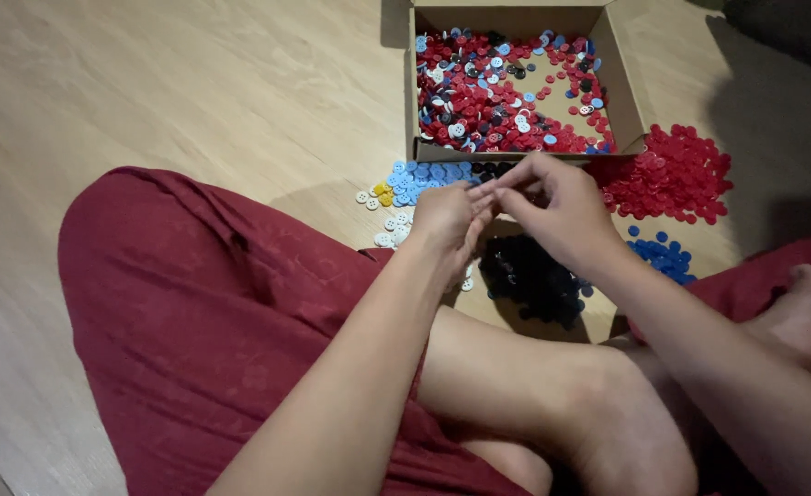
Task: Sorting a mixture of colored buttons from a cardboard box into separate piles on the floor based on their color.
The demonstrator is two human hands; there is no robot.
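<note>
Crossed legs in dark red trousers fill the foreground. Above them, the left hand and right hand are brought together fingertip to fingertip, pinched as if on something small; what is held cannot be made out. Black buttons are heaped just below, red buttons at three o'clock, a cardboard box of mixed buttons at twelve.

The wooden floor lies bare to the left of the cardboard box, giving open passage there. Ahead of the hands, button piles crowd the floor: light blue, white, black, red, dark blue. The crossed legs block the near side.
</note>
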